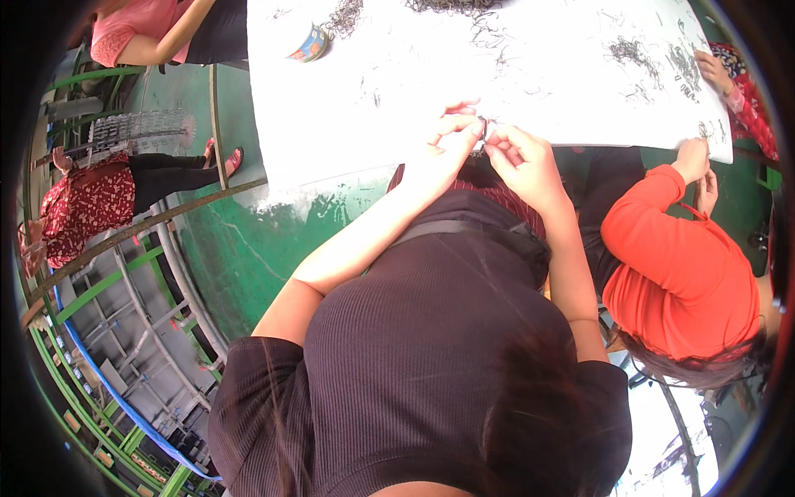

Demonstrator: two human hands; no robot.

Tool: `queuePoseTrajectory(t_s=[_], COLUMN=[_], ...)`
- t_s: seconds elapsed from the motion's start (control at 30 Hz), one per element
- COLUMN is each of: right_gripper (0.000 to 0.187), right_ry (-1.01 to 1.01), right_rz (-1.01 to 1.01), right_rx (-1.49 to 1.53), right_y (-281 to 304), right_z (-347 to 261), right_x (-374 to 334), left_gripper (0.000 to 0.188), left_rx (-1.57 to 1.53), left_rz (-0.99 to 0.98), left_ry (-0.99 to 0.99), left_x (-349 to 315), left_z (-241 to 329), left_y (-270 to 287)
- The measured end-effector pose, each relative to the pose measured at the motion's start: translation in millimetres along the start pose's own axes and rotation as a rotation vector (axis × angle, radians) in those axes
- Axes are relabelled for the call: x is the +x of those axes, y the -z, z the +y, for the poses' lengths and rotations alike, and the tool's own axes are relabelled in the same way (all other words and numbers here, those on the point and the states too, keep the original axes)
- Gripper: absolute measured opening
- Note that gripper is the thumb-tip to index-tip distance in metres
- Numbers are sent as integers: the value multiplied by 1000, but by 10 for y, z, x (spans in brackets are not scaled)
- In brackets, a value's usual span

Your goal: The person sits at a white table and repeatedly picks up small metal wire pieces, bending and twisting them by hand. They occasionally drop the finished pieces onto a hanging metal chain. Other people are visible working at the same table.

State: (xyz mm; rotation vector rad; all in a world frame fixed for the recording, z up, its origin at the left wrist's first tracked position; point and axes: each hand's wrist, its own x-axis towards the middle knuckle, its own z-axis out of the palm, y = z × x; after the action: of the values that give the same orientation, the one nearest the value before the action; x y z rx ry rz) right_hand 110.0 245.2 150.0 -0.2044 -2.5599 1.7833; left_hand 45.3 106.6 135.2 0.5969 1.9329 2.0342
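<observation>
The green floor (228, 248) opens out to the left of the bench (331, 124), whose wide white top spreads ahead of the person. Its near edge runs close in front of the body, just below the hands; its left edge drops straight to the floor. The bare white stretch left of the hands gives the most open room.

A co-worker in an orange-red top (675, 240) sits close on the right with hands at the near edge, limiting elbow room there. A person in pink (137, 33) is by the far left corner; a patterned red sleeve (749, 112) reaches in at the right edge.

The left hand (447, 142) and right hand (524, 157) meet over the near edge. A colourful cup (310, 44) is at the upper left, beside a dark heap (345, 16); another loose heap (633, 55) lies toward the right.

Smallest, the small dark piece (482, 127) between the hands looks thin and slightly curved. The left thumb and forefinger pinch it; the right fingers bend close beside it, but I cannot tell whether they grip.
</observation>
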Motion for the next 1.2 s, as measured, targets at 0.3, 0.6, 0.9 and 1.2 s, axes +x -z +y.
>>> queuePoseTrajectory(t_s=[0.3,0.6,0.9,1.2], right_gripper=[22,22,17,21], right_ry=[-114,-493,-191,-191], right_rz=[510,334,177,-287], right_rx=[-425,-779,386,1011], right_y=[358,494,422,98], right_z=[938,775,412,107], right_x=[526,1027,579,188], left_gripper=[9,9,10,9], left_rx=[55,127,122,9], left_rz=[-86,-151,-106,-38], left_ry=[-51,-167,-146,-5], left_x=[-65,-92,-87,-126], left_z=[171,131,62,18], left_y=[84,89,123,59])
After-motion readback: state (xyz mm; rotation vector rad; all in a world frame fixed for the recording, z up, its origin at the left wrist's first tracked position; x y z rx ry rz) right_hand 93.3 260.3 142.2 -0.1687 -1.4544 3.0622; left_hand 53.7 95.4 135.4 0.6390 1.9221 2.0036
